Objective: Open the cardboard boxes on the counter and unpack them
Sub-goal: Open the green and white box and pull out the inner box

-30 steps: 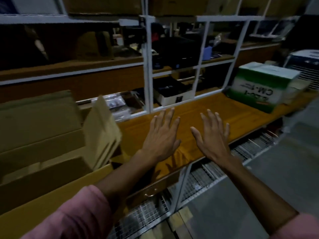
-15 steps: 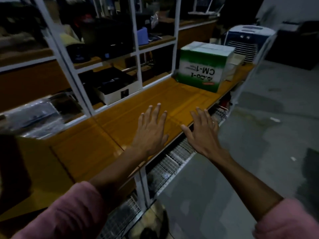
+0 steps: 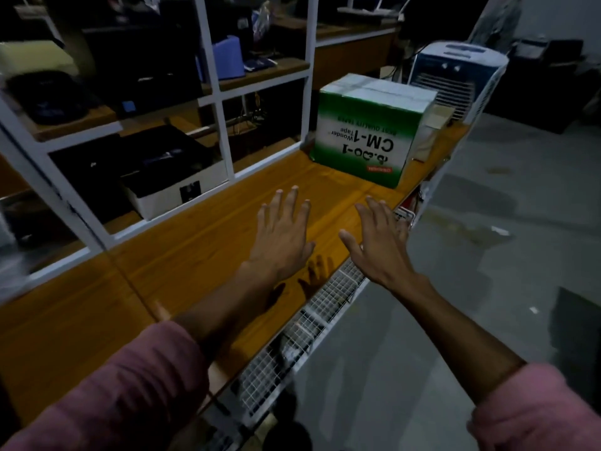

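A green and white cardboard box point(image 3: 367, 138) with upside-down print stands closed on the far end of the orange wooden counter point(image 3: 201, 242). A smaller plain carton point(image 3: 437, 120) sits right behind it. My left hand point(image 3: 283, 236) hovers over the counter, palm down, fingers spread, holding nothing. My right hand point(image 3: 379, 240) is stretched out beside it over the counter's front edge, also empty with fingers apart. Both hands are well short of the green box.
A white-framed shelf unit point(image 3: 224, 138) lines the back of the counter, with a printer point(image 3: 162, 177) and dark items in it. Wire mesh baskets point(image 3: 312, 320) hang under the counter. An air cooler point(image 3: 455, 76) stands past the box. Grey floor lies at right.
My view has swung right along the counter: the open brown boxes at left have left the frame and the green box is nearer. Both hands stay outstretched and empty.
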### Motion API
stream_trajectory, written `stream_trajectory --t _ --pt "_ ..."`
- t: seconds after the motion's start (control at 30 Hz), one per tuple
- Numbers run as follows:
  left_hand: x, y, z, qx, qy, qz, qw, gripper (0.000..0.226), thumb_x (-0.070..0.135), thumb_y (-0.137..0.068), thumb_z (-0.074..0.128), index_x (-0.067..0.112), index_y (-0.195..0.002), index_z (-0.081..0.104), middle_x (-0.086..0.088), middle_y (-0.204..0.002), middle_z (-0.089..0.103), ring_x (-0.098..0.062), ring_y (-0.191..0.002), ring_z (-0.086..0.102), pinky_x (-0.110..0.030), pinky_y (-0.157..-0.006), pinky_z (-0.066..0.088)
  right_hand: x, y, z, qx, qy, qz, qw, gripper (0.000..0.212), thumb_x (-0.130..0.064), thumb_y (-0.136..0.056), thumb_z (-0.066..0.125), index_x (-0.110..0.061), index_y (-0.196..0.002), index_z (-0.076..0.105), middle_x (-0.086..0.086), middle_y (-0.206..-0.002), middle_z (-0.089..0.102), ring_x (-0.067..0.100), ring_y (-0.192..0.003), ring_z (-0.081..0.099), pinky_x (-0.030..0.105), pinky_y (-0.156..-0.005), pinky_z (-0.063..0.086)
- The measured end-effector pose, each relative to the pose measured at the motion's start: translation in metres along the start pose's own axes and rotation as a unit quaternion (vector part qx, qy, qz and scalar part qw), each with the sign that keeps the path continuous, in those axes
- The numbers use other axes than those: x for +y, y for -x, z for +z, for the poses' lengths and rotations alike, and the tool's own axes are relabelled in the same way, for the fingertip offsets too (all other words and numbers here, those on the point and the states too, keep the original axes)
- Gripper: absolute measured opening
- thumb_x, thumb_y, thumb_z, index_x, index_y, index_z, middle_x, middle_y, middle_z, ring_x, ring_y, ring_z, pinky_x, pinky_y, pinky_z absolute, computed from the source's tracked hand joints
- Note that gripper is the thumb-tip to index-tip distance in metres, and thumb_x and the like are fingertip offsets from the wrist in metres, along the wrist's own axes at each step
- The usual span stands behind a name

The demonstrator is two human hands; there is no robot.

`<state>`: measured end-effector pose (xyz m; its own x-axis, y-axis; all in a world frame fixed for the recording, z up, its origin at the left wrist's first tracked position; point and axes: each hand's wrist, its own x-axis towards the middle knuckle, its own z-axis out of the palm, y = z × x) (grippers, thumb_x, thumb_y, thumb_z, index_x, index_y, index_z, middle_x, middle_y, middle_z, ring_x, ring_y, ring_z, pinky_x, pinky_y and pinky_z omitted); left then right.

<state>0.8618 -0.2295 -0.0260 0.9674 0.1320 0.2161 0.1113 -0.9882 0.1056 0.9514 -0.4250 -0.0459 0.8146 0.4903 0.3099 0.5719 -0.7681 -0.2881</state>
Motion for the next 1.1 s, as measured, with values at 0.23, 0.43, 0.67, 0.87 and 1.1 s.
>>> stream_trajectory --t 0.23,0.43,0.67,0.87,1.1 --pt "-0.004 -0.076 0.030 -0.034 0.010 -0.003 0.999 0.082 0.049 -0.099 0.054 0.020 -0.159 0.009 -0.008 -0.169 -0.009 -0.035 -0.154 -0.011 -0.061 -0.123 0.006 0.044 -0.060 0.026 -0.006 -0.020 -0.009 1.000 0.069 -0.065 -0.099 0.030 -0.022 -0.154 0.032 0.006 -0.167 0.020 0.029 -0.154 0.013 0.066 -0.117 0.016" --pt "0.025 -0.174 0.075 -0.005 -0.035 0.025 0.999 0.080 0.051 -0.098 0.052 0.018 -0.159 0.011 -0.010 -0.169 -0.004 -0.035 -0.155 -0.008 -0.059 -0.123 0.006 0.112 -0.141 0.050 0.033 -0.028 -0.033 0.999 0.070 -0.064 -0.098 0.031 -0.021 -0.154 0.033 0.005 -0.166 0.022 0.028 -0.154 0.015 0.065 -0.117 0.018" --pt "0.085 -0.300 0.133 0.018 0.000 0.012 1.000 0.080 0.044 -0.096 0.056 0.015 -0.158 0.014 -0.012 -0.168 0.002 -0.034 -0.155 -0.002 -0.057 -0.123 0.007 0.203 -0.254 0.082 0.119 -0.136 -0.074 0.981 0.068 -0.060 -0.099 0.040 -0.014 -0.148 0.044 0.010 -0.157 0.040 0.030 -0.147 0.031 0.058 -0.116 0.029" --pt "0.120 -0.388 0.137 0.014 0.008 0.003 1.000 0.085 0.036 -0.096 0.057 0.009 -0.159 0.006 -0.013 -0.168 0.000 -0.034 -0.155 -0.004 -0.055 -0.124 0.005 0.250 -0.329 0.065 0.153 -0.151 -0.072 0.974 0.061 -0.055 -0.100 0.042 -0.015 -0.146 0.046 0.009 -0.158 0.038 0.030 -0.151 0.023 0.058 -0.119 0.024" --pt "0.131 -0.463 0.132 0.030 0.015 -0.023 0.999 0.087 0.033 -0.097 0.056 0.010 -0.161 0.002 -0.010 -0.169 -0.005 -0.031 -0.155 -0.006 -0.052 -0.125 0.004 0.305 -0.409 0.054 0.119 -0.010 -0.035 0.992 0.067 -0.060 -0.101 0.036 -0.019 -0.154 0.034 0.007 -0.166 0.020 0.035 -0.156 -0.003 0.072 -0.116 0.010"
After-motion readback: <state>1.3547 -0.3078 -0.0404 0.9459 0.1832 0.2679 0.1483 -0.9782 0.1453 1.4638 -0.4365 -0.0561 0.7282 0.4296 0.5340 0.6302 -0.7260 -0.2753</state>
